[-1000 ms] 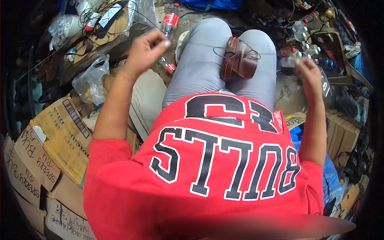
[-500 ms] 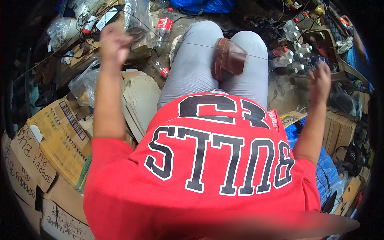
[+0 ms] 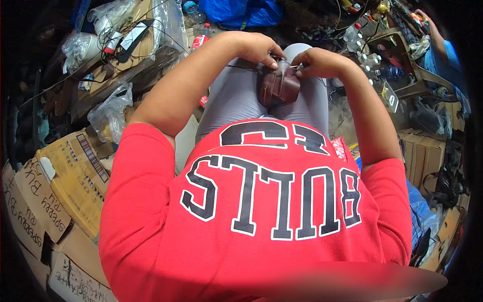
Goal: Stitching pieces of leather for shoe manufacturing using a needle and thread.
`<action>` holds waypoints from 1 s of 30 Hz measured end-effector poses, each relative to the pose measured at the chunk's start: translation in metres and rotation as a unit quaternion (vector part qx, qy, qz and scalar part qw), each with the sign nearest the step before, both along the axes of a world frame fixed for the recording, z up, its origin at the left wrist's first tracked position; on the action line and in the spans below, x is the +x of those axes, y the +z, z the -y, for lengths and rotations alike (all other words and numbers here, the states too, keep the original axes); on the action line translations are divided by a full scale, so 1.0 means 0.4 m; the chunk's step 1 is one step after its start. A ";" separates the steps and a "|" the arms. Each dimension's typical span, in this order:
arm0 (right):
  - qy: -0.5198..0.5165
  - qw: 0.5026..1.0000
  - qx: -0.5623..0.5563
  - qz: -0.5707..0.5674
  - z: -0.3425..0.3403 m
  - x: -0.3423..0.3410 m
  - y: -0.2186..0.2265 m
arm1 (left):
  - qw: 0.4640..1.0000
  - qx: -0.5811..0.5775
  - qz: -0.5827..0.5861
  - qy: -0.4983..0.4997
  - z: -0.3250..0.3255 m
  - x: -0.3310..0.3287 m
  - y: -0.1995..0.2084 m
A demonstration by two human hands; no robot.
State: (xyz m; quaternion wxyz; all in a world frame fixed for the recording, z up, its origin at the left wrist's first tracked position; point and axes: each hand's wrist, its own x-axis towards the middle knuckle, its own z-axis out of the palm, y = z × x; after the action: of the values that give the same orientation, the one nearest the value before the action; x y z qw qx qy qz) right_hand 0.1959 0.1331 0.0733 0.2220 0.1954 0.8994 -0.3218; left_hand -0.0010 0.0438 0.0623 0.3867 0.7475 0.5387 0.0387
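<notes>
A dark brown leather shoe (image 3: pixel 283 89), its front partly hidden, is wedged between my knees with a stitched seam showing on it. My left hand (image 3: pixel 260 50) reaches its far edge, thumb and fingers bent round the leather there. From the other side, my right hand (image 3: pixel 322 63) meets the same edge. Its fingertips are pinched on a thin, pale, needle-like tool (image 3: pixel 296 66) that points to the leather. The thread is hard to make out between the hands.
Cardboard boxes (image 3: pixel 70 173) are stacked at the left, with more cartons (image 3: pixel 422 158) at the right. Several bottles (image 3: pixel 370 61) stand at the far right beside a wooden frame (image 3: pixel 410 90). Plastic bags (image 3: pixel 111 115), loose cords and a blue sheet (image 3: pixel 244 11) lie around.
Both hands have come inward from far apart, where a thread stretched between them across my knees, and now meet at the shoe. The shoe has turned and sits slightly nearer.
</notes>
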 end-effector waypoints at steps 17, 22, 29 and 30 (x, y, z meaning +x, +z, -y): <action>-0.203 0.941 0.064 -0.263 0.158 0.183 -0.011 | 0.959 0.127 0.239 0.086 0.027 0.034 -0.148; -0.105 0.929 0.173 -0.311 0.173 0.154 -0.023 | 0.962 0.104 0.235 0.090 0.028 0.028 -0.145; -0.162 0.938 0.127 -0.279 0.181 0.128 -0.015 | 0.964 0.110 0.221 0.094 0.038 0.027 -0.137; -0.165 0.938 0.128 -0.278 0.181 0.124 -0.013 | 0.963 0.119 0.222 0.093 0.039 0.028 -0.137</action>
State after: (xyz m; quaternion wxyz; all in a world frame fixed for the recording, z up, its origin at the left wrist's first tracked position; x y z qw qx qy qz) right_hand 0.2456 0.0605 0.0683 -0.1196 0.2705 0.9140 -0.2777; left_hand 0.0101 0.0284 0.0074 0.3995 0.7072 0.4980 0.3038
